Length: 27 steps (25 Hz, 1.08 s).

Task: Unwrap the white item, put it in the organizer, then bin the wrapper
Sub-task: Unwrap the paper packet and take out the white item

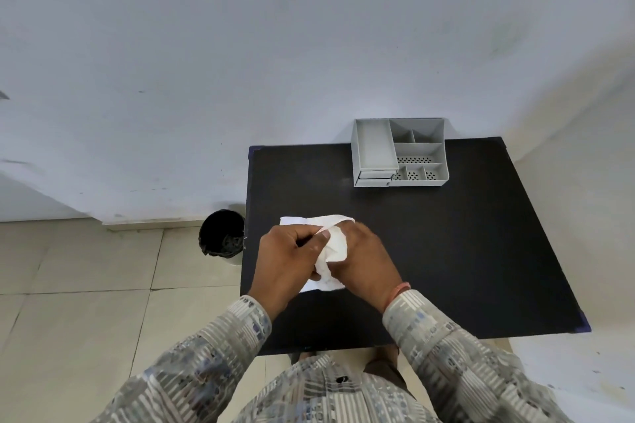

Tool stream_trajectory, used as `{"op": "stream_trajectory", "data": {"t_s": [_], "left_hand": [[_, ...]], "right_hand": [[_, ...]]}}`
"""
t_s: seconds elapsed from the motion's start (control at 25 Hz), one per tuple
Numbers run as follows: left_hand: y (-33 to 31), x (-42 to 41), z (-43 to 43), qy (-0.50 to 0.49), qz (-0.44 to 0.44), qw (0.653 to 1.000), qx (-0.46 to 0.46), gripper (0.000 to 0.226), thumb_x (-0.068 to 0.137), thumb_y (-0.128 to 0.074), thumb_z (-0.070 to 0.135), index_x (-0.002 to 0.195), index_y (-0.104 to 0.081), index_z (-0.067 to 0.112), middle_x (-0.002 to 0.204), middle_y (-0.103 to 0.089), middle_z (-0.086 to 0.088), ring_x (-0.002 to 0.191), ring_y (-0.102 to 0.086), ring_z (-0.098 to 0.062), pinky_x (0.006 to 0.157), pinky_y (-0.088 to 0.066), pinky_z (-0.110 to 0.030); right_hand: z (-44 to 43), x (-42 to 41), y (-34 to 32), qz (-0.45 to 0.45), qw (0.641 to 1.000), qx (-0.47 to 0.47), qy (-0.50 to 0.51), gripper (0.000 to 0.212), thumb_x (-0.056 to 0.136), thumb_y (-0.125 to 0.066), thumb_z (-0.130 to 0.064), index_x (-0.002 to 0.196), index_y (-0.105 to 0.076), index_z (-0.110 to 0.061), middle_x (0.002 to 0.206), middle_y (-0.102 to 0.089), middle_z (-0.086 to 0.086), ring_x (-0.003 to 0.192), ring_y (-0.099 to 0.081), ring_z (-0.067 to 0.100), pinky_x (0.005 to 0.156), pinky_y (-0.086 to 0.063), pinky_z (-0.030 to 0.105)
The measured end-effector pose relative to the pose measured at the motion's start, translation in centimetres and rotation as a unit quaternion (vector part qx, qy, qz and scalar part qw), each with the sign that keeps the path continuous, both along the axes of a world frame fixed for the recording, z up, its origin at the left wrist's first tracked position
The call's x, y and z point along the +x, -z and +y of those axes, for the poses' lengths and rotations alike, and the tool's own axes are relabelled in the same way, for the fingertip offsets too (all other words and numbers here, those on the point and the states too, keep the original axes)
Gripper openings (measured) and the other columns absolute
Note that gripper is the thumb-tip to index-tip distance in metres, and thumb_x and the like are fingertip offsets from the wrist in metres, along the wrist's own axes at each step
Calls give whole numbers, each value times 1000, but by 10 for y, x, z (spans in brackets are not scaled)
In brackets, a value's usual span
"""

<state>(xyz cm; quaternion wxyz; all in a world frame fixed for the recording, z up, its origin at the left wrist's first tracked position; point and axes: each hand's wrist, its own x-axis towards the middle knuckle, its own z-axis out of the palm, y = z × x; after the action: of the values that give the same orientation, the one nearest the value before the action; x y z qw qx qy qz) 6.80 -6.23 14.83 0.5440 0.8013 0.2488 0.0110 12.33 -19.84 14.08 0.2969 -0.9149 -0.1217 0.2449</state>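
Note:
A crumpled white paper wrapper (335, 249) lies on the near left part of the black table (446, 251), partly lifted between my hands. My left hand (292, 254) pinches its upper fold. My right hand (364, 257) grips the wrapper from the right side. The white item inside is hidden by the paper and my fingers. A grey organizer (400, 153) with several compartments and a small drawer stands at the table's far edge, well beyond my hands. A bin (222, 237) with a black liner stands on the floor, just left of the table.
The table stands against a pale wall (240, 62). Beige floor tiles (79, 285) spread to the left. My patterned sleeves and shirt fill the bottom of the view.

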Motion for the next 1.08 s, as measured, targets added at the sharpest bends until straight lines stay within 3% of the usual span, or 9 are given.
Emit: {"op": "stream_trajectory", "data": {"t_s": [0.08,0.16,0.28,0.32,0.44,0.52,0.6,0.84,1.08], "left_hand": [[-4,-2,2,5,-21,999,-50,15,97,-77,30,97,-87,19,83,-82,5,69,-76,-13,60,-65,-27],[-5,-3,11,-57,-60,990,-115,20,97,-74,38,88,-83,24,76,-77,10,69,-71,-9,63,-61,-25],[8,3,35,-121,19,979,-165,51,89,-71,64,126,-73,30,128,-74,8,120,-69,-14,106,-54,-41],[13,4,43,-100,67,959,-256,64,86,-70,70,135,-71,27,141,-70,1,129,-66,-22,114,-49,-48],[12,-3,51,-62,137,844,-515,50,101,-57,53,125,-81,17,137,-75,-17,117,-76,-36,106,-53,-58],[17,-7,51,-52,118,839,-529,41,100,-61,34,131,-77,11,135,-75,-20,114,-77,-40,98,-59,-58],[23,-9,52,-56,88,848,-520,40,96,-67,21,135,-72,11,136,-74,-21,115,-76,-42,96,-61,-60],[18,0,61,-52,79,866,-492,25,92,-69,23,110,-86,18,126,-79,-19,107,-79,-38,85,-66,-56],[19,3,60,-13,87,893,-441,37,88,-73,22,124,-76,11,128,-78,-22,103,-80,-36,83,-68,-47]], "right_hand": [[-4,5,-4,2,999,34,16,51,88,-81,-25,134,-61,-19,127,-71,8,116,-70,27,98,-58,35],[-13,7,-7,27,995,84,45,57,82,-86,-18,134,-64,-25,124,-69,2,112,-68,22,94,-58,31],[-28,13,-13,80,972,197,95,51,79,-87,-17,126,-70,-28,121,-74,1,110,-73,24,91,-62,35],[-31,15,-14,119,948,270,119,46,82,-84,-12,124,-71,-24,118,-77,7,108,-75,29,87,-64,38],[-36,17,-19,171,916,343,121,36,93,-74,-3,126,-70,-17,114,-81,9,101,-80,28,75,-66,39],[-39,14,-19,139,931,308,135,30,91,-79,-10,120,-71,-16,108,-82,4,95,-81,25,68,-65,33],[-44,12,-15,166,913,321,191,21,95,-76,-14,114,-70,-9,105,-82,10,92,-81,32,67,-66,38],[-57,14,-9,260,870,338,248,19,102,-64,-8,118,-66,2,113,-80,20,101,-80,36,94,-62,58],[-47,14,-8,280,908,271,153,18,105,-61,-13,111,-78,-13,108,-84,-1,100,-81,21,77,-66,37]]}}
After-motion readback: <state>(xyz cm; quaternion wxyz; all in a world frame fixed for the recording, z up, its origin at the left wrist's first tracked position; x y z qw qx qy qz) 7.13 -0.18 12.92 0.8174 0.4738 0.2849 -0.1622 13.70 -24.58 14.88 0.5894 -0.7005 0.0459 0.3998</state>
